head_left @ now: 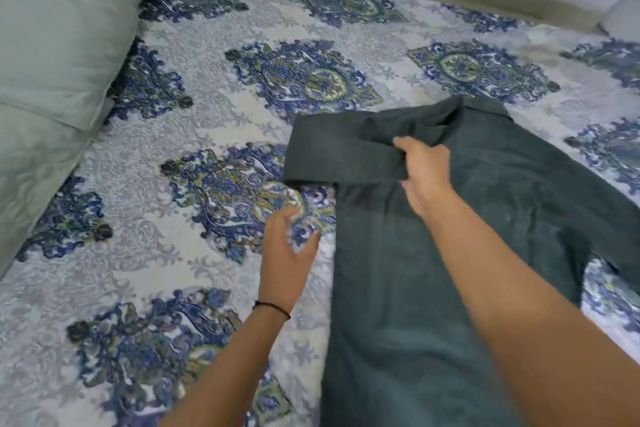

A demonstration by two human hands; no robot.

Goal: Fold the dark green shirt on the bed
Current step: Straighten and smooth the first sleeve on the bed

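Gripping the sleeve (332, 156), your right hand (424, 173) is curling its fingers (403, 144) round it above the shirt (415, 288), which is lying flat on the bed (173, 184). Your left hand (287, 260) is lying just beside the shirt, fingers spread, holding nothing.

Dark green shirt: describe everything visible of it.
The dark green shirt is plain, matte cloth with a collar at its far end. It lies mostly flat on the patterned bedsheet. The right hand grips its left-side sleeve, folded in over the chest; the other sleeve lies spread to the right. The left hand is open beside it, not touching.
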